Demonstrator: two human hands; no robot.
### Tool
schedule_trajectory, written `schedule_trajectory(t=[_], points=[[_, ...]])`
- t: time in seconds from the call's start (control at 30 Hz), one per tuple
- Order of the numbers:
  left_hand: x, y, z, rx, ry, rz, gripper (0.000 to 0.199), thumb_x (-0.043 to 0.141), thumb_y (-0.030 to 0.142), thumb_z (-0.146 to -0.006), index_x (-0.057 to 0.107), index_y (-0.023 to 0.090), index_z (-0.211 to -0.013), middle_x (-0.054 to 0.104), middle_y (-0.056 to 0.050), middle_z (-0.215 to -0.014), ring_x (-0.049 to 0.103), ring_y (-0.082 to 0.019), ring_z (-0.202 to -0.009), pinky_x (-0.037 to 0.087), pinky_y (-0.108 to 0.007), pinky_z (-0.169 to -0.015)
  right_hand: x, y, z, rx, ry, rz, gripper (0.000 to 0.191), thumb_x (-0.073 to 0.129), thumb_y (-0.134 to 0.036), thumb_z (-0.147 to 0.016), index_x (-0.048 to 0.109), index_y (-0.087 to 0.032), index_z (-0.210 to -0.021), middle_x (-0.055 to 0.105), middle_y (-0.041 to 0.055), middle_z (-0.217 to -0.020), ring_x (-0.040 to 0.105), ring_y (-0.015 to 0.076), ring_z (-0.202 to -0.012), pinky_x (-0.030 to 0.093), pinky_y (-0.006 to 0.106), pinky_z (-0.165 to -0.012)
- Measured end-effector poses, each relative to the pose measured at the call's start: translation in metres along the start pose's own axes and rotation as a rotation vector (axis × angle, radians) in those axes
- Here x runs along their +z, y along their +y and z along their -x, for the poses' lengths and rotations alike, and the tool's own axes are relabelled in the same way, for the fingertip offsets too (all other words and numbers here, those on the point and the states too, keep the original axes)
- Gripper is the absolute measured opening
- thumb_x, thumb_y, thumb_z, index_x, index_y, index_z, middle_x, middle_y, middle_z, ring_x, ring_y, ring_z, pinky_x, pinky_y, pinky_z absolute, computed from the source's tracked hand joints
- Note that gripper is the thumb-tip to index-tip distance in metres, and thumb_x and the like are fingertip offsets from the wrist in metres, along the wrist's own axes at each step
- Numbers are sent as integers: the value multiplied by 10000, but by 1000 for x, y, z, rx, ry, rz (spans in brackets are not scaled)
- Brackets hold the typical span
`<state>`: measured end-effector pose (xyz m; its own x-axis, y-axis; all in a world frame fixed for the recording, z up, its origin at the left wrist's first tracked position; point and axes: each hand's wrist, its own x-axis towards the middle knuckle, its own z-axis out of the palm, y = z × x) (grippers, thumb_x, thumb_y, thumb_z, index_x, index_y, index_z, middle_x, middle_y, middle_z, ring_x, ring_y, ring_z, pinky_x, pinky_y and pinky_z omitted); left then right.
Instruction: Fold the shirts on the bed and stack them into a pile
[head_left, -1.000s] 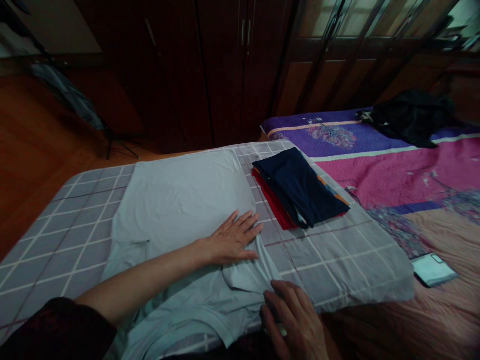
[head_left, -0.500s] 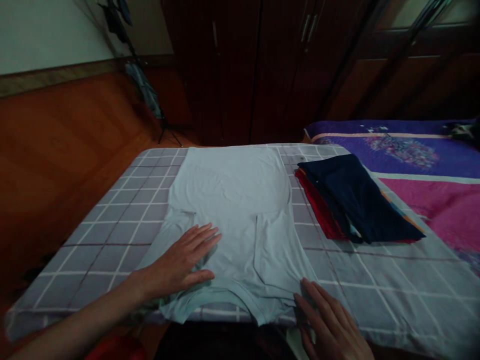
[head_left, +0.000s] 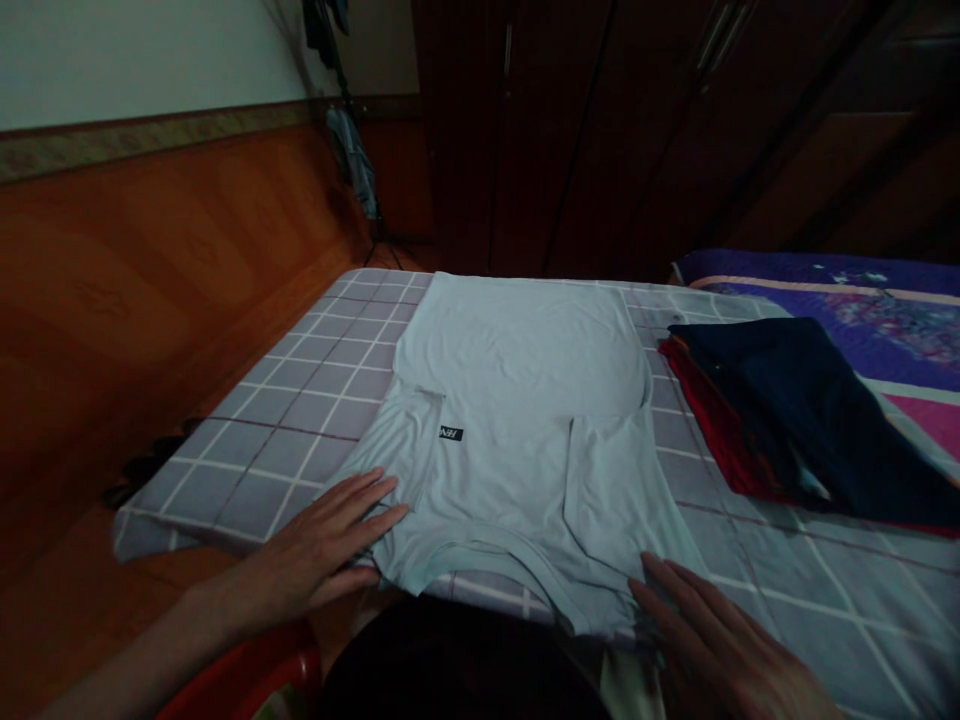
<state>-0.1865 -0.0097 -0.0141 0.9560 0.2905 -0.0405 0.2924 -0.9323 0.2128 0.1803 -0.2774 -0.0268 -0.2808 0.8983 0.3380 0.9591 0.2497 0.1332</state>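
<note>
A pale grey-blue T-shirt lies spread on the checked cloth, its neckline toward me and both sleeves folded in over its body. Its chest bears a small black label with white letters. My left hand rests with fingers stretched out on the shirt's left shoulder, near the folded sleeve. At the opposite shoulder, by the near edge, my right hand touches the fabric with its fingers extended. The right thumb is hard to make out in the dim light.
A stack of folded dark blue and red clothes lies right of the shirt on the checked cloth. Beyond it is a purple and pink bedspread. A dark wardrobe stands behind, and a red container is below, at left.
My left hand has slid from the shirt's chest to its left shoulder, uncovering the black label. My right hand stays at the other shoulder. The view has turned left.
</note>
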Motion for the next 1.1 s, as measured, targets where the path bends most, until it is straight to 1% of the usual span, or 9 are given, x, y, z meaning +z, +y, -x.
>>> schedule_trajectory(t=[0.17, 0.33, 0.43, 0.53, 0.6, 0.73, 0.8, 0.97, 1.1], points=[[4, -4, -4, 114, 97, -10, 406, 524, 229, -899, 499, 258, -1302, 399, -79, -1446, 299, -277, -1358, 377, -439, -1059, -12, -3, -18, 28, -80, 65, 353, 356, -102, -852, 619, -183, -1073, 666, 110, -1074, 642, 223, -917, 566, 312, -699], [3, -7, -9, 61, 110, 76, 207, 441, 182, -927, 629, 210, -1007, 549, -43, -1319, 406, -212, -1301, 408, -354, -1043, -1, -10, -23, 107, -75, 35, 295, 365, -57, -837, 604, -148, -983, 653, 122, -1011, 616, 235, -884, 558, 335, -696], [-2, -7, -10, 64, 73, 83, 210, 491, 225, -901, 587, 207, -1086, 539, -53, -1330, 411, -214, -1297, 399, -358, -1048, 4, -14, -22, 172, -133, -1, 333, 378, -43, -810, 561, -133, -1073, 627, 125, -1012, 594, 243, -862, 547, 359, -682], [-5, -4, -8, 105, 28, 49, 380, 549, 219, -843, 510, 208, -1221, 458, -75, -1403, 363, -237, -1327, 377, -392, -1064, 5, -15, -24, 172, -168, 5, 485, 378, -15, -753, 466, -112, -1220, 611, 123, -995, 578, 254, -850, 540, 378, -673], [-6, -3, -7, 109, 17, 33, 369, 544, 178, -823, 526, 208, -1191, 425, -77, -1429, 342, -243, -1340, 365, -399, -1072, 3, -15, -27, 166, -192, 32, 551, 389, 5, -707, 434, -106, -1244, 605, 112, -956, 574, 250, -817, 536, 373, -654], [-5, -4, -9, 86, 34, 48, 222, 459, 113, -857, 587, 206, -1013, 483, -55, -1385, 376, -217, -1320, 361, -378, -1076, 1, -10, -40, 97, -192, 86, 503, 398, 34, -668, 472, -101, -1146, 587, 94, -869, 573, 233, -744, 534, 347, -605], [-5, -4, -11, 43, 41, 74, 229, 430, 122, -879, 575, 202, -1037, 540, -58, -1325, 430, -199, -1281, 377, -363, -1062, 2, -7, -46, 88, -150, 104, 426, 400, 34, -677, 491, -107, -1069, 568, 82, -811, 566, 226, -697, 529, 340, -573], [-12, -2, -19, -67, 54, 144, 285, 390, 185, -907, 519, 186, -1161, 597, -71, -1235, 522, -191, -1186, 422, -342, -1006, 10, -2, -50, 144, -77, 90, 487, 383, 37, -681, 466, -88, -1144, 540, 72, -789, 548, 213, -664, 501, 320, -548], [-15, 2, -26, -132, 96, 127, 264, 340, 179, -907, 534, 165, -1084, 645, -88, -1096, 604, -198, -1033, 478, -345, -906, 16, 1, -50, 188, -73, 43, 297, 382, 16, -700, 515, -174, -886, 511, 50, -746, 527, 212, -633, 460, 310, -510]])
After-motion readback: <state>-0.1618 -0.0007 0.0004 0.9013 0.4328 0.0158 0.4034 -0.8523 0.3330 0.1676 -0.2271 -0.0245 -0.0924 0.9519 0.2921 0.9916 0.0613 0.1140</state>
